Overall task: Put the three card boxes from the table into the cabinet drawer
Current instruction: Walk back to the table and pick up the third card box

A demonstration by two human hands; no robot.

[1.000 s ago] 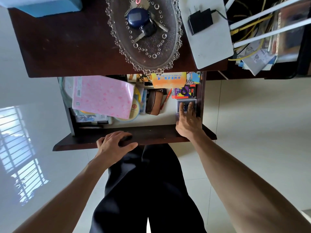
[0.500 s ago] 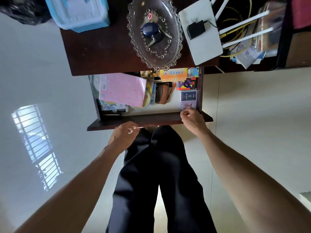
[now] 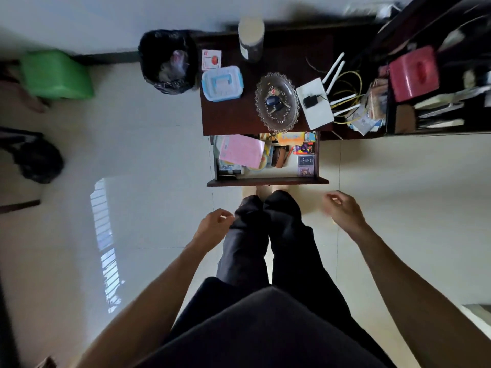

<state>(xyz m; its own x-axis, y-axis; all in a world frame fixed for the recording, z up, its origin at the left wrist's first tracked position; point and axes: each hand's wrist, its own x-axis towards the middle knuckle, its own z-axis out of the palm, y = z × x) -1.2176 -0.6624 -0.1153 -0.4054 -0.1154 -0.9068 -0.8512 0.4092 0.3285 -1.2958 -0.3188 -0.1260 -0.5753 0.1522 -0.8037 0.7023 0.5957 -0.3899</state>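
Observation:
The dark wooden cabinet's drawer (image 3: 267, 181) stands pulled out. Along its right side lie three card boxes in a row: a purple-and-black one (image 3: 303, 148) at the back, a dark blue one (image 3: 305, 160) in the middle, a purplish one (image 3: 305, 171) at the front. My left hand (image 3: 212, 227) hangs below the drawer front beside my left leg, fingers loosely curled, holding nothing. Off to the lower right of the drawer, my right hand (image 3: 342, 209) is also empty, with its fingers apart. Neither hand touches the drawer.
The drawer also holds a pink packet (image 3: 241, 150), a brown case (image 3: 280, 156) and an orange box (image 3: 291, 137). The cabinet top (image 3: 228, 115) carries a glass dish (image 3: 276, 101), a blue-lidded box (image 3: 222, 83), a white router (image 3: 314, 107) and a jar (image 3: 250, 38). A black bin (image 3: 168, 61) and a green stool (image 3: 57, 74) stand left.
Both hands have come off the drawer and pulled back toward my body. My view has risen and drawn away, so more of the room shows.

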